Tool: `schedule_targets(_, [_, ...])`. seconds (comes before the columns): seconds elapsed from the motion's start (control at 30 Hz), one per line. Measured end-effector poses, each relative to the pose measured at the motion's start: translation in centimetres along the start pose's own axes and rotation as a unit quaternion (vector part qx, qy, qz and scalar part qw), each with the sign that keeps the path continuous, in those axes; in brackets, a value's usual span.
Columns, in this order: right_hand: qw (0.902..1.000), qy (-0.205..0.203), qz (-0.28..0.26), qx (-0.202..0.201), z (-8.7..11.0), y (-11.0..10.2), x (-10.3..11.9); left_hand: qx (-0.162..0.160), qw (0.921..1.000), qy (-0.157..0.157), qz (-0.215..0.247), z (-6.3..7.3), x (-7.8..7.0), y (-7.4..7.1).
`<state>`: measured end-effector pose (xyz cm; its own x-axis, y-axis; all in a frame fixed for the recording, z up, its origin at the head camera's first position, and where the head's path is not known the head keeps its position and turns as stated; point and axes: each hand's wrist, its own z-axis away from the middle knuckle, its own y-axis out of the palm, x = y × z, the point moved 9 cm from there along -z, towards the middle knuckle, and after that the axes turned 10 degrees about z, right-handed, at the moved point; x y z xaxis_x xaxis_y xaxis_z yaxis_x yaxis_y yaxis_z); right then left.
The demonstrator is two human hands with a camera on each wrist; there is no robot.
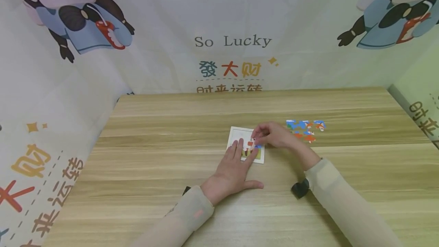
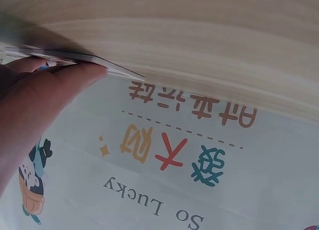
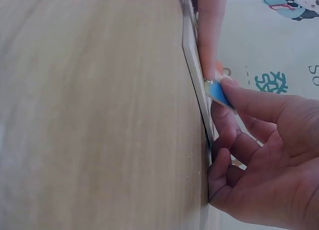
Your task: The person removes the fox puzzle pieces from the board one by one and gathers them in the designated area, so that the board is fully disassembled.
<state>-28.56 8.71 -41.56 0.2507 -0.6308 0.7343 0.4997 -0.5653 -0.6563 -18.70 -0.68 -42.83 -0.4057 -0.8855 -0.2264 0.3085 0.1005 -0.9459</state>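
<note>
Right hand [image 1: 277,136]: grip pinches blue-marked puzzle piece [image 3: 220,95], tilted at board [image 1: 239,133]; remaining fingers curled. Left hand [image 1: 232,172]: grip spread, fingertips on board, thumb splayed apart from it. Contact between left fingertip and piece: cannot tell. Board picture partly hidden by hands; forearms cut off below. Board lies on surface [image 1: 154,136], loose pieces [image 1: 302,125] beyond right wrist.
</note>
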Motion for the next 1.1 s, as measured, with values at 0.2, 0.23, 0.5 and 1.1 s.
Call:
schedule_targets(0.2, [0.9985,0.027,-0.045,-0.015,0.0,-1.0,-0.9,-0.002,1.0000,0.001,0.001,0.0,0.0,0.0])
schedule_targets(0.23, [0.9984,0.031,-0.044,-0.015,0.0,-1.2,-1.0,-0.002,1.0000,0.000,0.003,0.0,0.0,0.0])
schedule_targets(0.5, [0.9963,0.042,-0.074,-0.013,0.5,-1.7,-1.5,0.000,0.9998,-0.004,0.017,0.0,0.0,0.0])
schedule_targets(1.1, [0.9885,0.068,-0.129,-0.039,3.5,-5.2,-2.7,-0.007,0.9999,0.002,0.010,0.1,0.0,0.1])
